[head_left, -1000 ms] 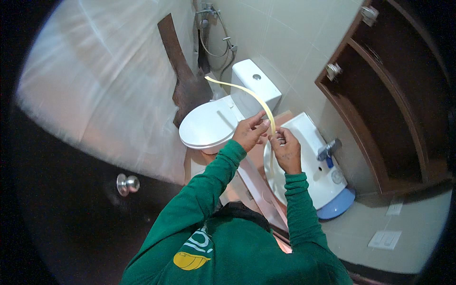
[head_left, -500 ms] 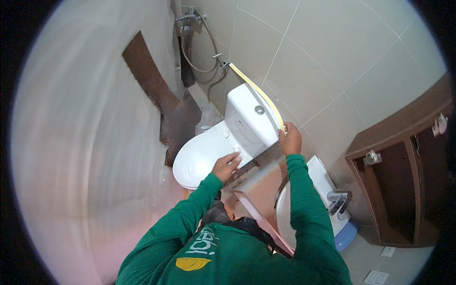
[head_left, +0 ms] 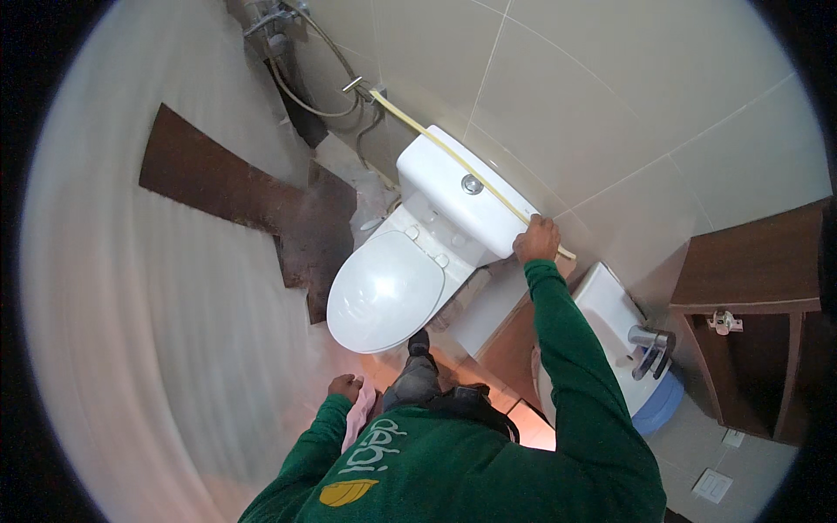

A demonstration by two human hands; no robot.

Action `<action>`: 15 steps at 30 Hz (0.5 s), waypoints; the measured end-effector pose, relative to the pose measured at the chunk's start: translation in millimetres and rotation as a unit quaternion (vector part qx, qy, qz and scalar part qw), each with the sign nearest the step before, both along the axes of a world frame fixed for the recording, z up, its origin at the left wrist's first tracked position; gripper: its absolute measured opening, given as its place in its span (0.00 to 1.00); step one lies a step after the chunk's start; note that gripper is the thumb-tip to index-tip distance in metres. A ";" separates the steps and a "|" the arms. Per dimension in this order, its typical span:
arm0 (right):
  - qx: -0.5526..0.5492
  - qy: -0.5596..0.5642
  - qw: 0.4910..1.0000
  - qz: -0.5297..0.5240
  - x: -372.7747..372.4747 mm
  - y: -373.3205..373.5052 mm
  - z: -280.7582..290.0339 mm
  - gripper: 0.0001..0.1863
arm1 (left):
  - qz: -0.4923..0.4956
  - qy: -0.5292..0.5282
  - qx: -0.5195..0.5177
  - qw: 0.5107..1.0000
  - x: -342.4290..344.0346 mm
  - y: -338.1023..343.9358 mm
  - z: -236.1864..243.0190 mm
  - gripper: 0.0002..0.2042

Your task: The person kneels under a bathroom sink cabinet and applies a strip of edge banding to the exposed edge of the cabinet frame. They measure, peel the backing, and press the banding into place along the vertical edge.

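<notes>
Your right hand (head_left: 537,240) is stretched forward, fingers closed in a pinch on a long yellow strip (head_left: 453,155). The strip runs from that hand up and away across the back of the white cistern (head_left: 453,187) to the wall tiles (head_left: 610,96) near the hose fitting (head_left: 353,84).

Your left hand (head_left: 346,387) hangs low by your hip, closed on what looks like a pink cloth (head_left: 359,414); the view there is poor.

Step in hand, judged: laying the strip along the cistern's back edge. The next move calls for keeping it taut and straight.

The closed toilet lid (head_left: 384,292) lies between your hands. The washbasin (head_left: 610,318) sits just below your right hand.
</notes>
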State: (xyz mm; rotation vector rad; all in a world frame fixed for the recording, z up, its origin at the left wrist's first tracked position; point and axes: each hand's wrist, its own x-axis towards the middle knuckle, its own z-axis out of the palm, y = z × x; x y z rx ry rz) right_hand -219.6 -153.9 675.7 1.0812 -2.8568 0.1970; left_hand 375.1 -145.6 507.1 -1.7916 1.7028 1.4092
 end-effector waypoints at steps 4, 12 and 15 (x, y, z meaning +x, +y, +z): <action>-0.013 0.014 1.000 0.020 -0.1 4.2 -1.3 0.24 | -0.043 -0.055 0.013 0.997 -4.1 -26.8 6.7 0.27; -0.159 0.015 0.984 0.085 72.8 31.0 52.8 0.26 | -0.178 0.047 -0.152 0.971 -93.0 -75.3 59.8 0.19; -0.150 -0.050 0.978 0.138 124.7 79.9 76.1 0.18 | -0.186 0.109 -0.063 0.974 -134.0 -78.6 75.5 0.16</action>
